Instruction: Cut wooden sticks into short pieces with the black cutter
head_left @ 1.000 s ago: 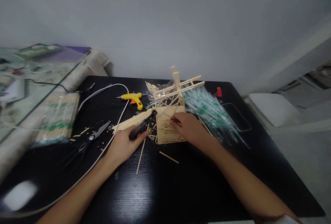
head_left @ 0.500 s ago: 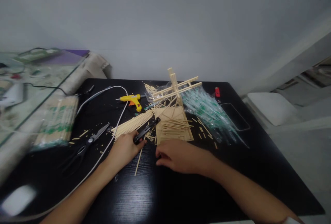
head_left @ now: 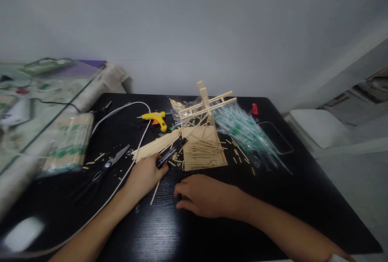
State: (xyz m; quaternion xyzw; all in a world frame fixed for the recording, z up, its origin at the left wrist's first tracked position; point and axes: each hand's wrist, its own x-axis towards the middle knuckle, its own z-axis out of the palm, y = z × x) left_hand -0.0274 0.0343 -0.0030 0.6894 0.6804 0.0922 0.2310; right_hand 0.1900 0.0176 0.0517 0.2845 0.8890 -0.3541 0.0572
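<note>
My left hand (head_left: 148,172) is closed around a black utility knife (head_left: 171,154), which points away to the upper right. A thin wooden stick (head_left: 155,193) sticks out below that hand; whether the fingers also grip it I cannot tell. My right hand (head_left: 203,195) hovers low over the black table, its fingers loosely curled and the thumb apart, with nothing visible between them. Beyond it lies a square wooden stick base (head_left: 224,159) with several cut sticks (head_left: 206,149) on top. A stick framework (head_left: 207,106) rises at its back.
A bundle of sticks (head_left: 159,144), a yellow glue gun (head_left: 156,117) and scissors (head_left: 107,165) lie left of the base, with a white cable (head_left: 124,175) looping past. Plastic-wrapped sticks (head_left: 68,141) are further left. Clear green-marked packaging (head_left: 242,122) and a red object (head_left: 255,109) are at right.
My right hand has drawn back toward me and slightly left, away from the base's front edge. The stick under my left hand has shifted a little left; the knife stays in that hand.
</note>
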